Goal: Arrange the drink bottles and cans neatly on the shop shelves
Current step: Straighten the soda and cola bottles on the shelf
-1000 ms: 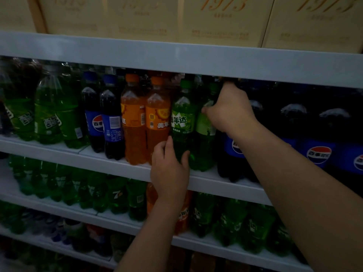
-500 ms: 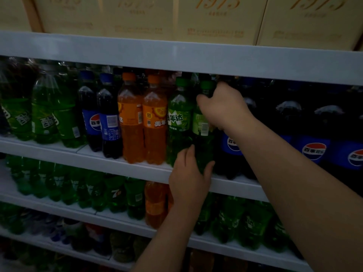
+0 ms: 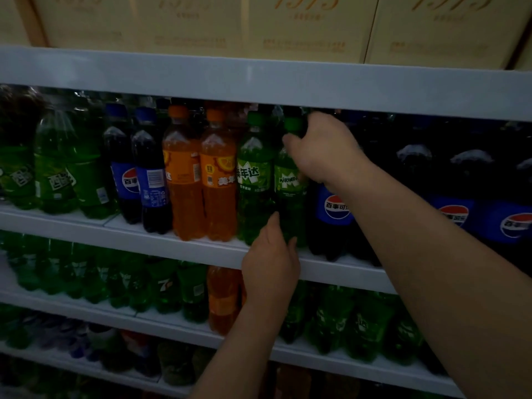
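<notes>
Drink bottles line the middle shelf, orange beside green. A person's left hand, fingers nearly straight, touches the foot of a green Mirinda bottle at the shelf's front edge; the right hand curls round its neck, beside large cola bottles.

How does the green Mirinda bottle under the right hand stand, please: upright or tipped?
Upright: the green Mirinda bottle stands on the shelf, cap up, right hand gripping its neck.
</notes>
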Tool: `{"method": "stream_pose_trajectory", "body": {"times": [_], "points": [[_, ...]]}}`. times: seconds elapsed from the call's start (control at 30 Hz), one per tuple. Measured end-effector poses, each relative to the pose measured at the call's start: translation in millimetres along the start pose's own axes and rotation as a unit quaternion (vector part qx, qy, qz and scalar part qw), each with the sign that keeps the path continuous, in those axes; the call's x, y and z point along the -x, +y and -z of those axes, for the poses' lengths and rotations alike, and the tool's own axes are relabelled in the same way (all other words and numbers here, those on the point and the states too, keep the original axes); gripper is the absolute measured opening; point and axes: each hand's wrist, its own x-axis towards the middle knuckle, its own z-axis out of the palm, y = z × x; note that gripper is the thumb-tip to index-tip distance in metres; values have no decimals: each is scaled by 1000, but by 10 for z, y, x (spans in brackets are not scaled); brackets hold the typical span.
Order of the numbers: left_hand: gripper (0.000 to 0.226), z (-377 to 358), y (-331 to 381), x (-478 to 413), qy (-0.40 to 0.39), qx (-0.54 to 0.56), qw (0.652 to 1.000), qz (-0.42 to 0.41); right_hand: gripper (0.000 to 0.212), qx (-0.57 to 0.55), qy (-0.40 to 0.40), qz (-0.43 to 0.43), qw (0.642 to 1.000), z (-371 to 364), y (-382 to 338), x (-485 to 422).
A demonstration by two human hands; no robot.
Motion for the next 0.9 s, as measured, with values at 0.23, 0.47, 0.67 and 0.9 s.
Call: {"method": "stream_pose_trajectory", "body": {"times": [0.23,0.47,0.67,0.9], "points": [[58,-20,78,-55,25,-33,999,-14,27,21,13,1,1000,12,-6,-5],[74,-17,116,-114,20,-14,1000,-6,31,23,-46,-21,998,35,-90,-63],[75,13,81,-139,31,-16,999,-36,40,10,-38,-26,999,44,-94,-48],[83,-3,91,-134,20,-35,999,-34,34,-7,-44,-25,999,31,-54,-40]]}}
